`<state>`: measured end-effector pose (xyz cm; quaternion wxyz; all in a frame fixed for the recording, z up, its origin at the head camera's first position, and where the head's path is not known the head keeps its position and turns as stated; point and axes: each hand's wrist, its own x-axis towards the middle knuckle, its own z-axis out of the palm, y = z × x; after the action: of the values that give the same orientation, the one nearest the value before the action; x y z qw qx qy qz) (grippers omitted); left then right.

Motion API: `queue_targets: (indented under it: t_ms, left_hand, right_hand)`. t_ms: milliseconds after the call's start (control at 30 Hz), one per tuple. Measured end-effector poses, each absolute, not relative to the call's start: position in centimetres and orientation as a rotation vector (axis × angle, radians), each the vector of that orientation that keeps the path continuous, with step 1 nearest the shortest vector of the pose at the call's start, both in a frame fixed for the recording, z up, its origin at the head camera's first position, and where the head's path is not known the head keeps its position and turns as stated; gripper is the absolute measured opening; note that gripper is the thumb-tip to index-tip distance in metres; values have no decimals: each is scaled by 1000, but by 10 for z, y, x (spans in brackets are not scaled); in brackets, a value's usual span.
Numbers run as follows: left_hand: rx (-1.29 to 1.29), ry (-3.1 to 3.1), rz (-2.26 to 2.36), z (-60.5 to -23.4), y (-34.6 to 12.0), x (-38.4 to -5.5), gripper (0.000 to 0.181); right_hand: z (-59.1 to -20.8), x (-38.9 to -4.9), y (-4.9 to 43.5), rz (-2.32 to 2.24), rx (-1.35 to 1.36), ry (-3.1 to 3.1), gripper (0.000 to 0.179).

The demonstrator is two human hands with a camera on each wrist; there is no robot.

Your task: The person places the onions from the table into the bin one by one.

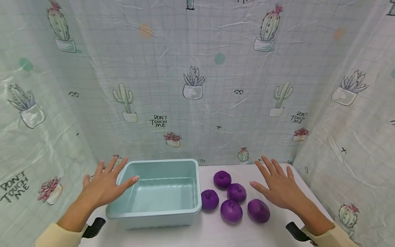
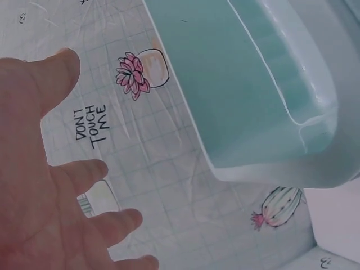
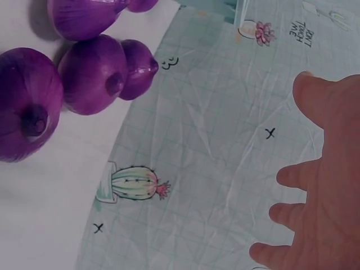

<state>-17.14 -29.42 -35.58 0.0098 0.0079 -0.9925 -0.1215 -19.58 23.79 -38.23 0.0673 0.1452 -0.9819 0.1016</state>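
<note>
While neither side has hold of anything, the biggest thing before me is the curtain, printed with potted cacti, which rises behind the bin and off to both its sides. The white table runs under the bin and out to its right. The bin itself is pale blue-green, upright and open at the top, its floor in plain sight.

Next in size come the person's hands. The left hand is up in the air at the bin's left rim, apart from it, fingers spread and thumb pointing in over the bin. The right hand is up too, well to the right of the bin, past most of the onions, its fingers likewise spread and pinching nothing.

Five purple onions lie in a loose cluster to the bin's right, all outside it. The nearest sits just beside the bin's wall; whether they touch I cannot tell. Smallest are the black straps at the wrists, one just left of the bin's near corner.

As I judge it, the step in hand is a ready pose, no hold taken. Lifting an onion would call for the right hand to lower toward the bin's right side and curl round one without rolling its neighbours.
</note>
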Motion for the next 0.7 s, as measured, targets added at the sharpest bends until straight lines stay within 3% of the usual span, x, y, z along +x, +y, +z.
queue_targets:
  t_ms: [300, 700]
  left_hand:
    - [-35, -3082, -562, -364, -309, -174, 97]
    - [69, -2961, -1303, -383, -338, -176, 98]
  right_hand:
    - [-391, -195, 240, 310, 445, -2979, 85]
    - [-405, -197, 248, 343, 456, -3006, 84]
